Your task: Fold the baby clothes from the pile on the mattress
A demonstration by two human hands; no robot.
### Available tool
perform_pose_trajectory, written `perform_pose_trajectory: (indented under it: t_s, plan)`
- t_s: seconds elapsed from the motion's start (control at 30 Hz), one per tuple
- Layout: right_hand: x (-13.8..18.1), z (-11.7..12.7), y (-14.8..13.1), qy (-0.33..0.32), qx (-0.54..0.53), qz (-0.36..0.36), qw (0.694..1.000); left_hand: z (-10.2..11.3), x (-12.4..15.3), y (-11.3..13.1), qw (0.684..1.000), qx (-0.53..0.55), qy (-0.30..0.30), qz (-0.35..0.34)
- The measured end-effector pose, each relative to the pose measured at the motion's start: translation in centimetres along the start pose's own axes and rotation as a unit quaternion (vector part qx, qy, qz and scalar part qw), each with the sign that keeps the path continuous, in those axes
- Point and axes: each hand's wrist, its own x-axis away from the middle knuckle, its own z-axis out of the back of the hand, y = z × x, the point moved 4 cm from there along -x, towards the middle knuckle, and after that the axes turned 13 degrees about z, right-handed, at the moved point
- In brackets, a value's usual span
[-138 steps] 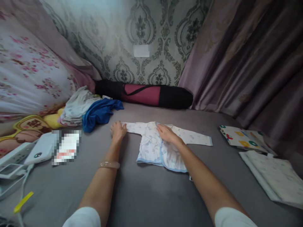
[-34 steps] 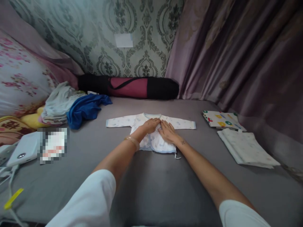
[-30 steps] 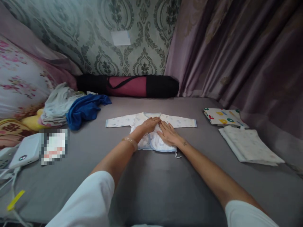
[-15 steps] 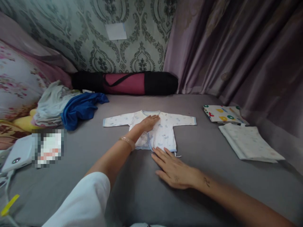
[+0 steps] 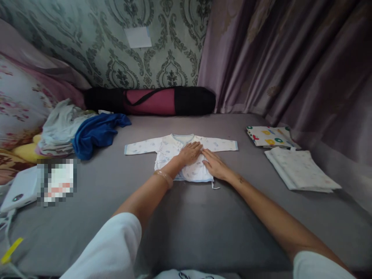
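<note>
A small white baby shirt [image 5: 165, 145] with blue trim lies spread flat on the grey sheet [image 5: 203, 217], both sleeves stretched out sideways. My left hand [image 5: 189, 152] rests flat on the shirt's chest, fingers open. My right hand [image 5: 214, 166] lies flat on the shirt's right front panel, fingers stretched out and touching the left hand's fingertips. A thin tie string [image 5: 215, 186] trails from the shirt's lower hem. Neither hand holds anything.
A blue cloth [image 5: 97, 133] and a pale heap of clothes [image 5: 59, 130] lie at the left. A black and red roll bag [image 5: 151, 101] runs along the wall. Two folded cloths, one patterned [image 5: 269, 136] and one white [image 5: 299, 169], sit at the right by the curtain. A white device [image 5: 20, 190] is at far left.
My right hand, which lay on the sheet below the hem half a second ago, has moved back up onto the shirt's right front. The left hand has stayed on the chest.
</note>
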Motion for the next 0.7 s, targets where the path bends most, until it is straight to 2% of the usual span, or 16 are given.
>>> perform_pose_trajectory:
  t_s: [0.13, 0.27, 0.43, 0.6, 0.67, 0.7]
  plan:
    - [2.5, -1.0, -1.8, -0.074, 0.023, 0.019, 0.997, -0.9, 0.0, -0.6, 1.0, -0.007, -0.002, 0.0]
    - [5.0, -0.3, -4.6, -0.106, 0.013, 0.071, 0.992, -0.8, 0.0, -0.6, 1.0, -0.024, 0.002, 0.003]
    - [8.4, 0.9, -8.2, -0.141, -0.018, 0.098, 0.985, -0.9, 0.3, -0.4, 0.998, -0.057, 0.005, 0.008]
    - [10.2, 3.4, -11.1, -0.148, -0.079, 0.127, 0.978, 0.0, 0.5, 0.5, 0.997, -0.067, 0.029, 0.0]
    - [9.6, 4.5, -11.0, -0.132, -0.136, 0.11, 0.976, 1.3, 1.0, 1.0, 0.997, -0.058, 0.056, -0.002]
    - [8.9, 4.9, -10.3, -0.107, -0.159, 0.079, 0.978, 2.1, 1.5, 1.1, 0.996, -0.054, 0.068, 0.015]
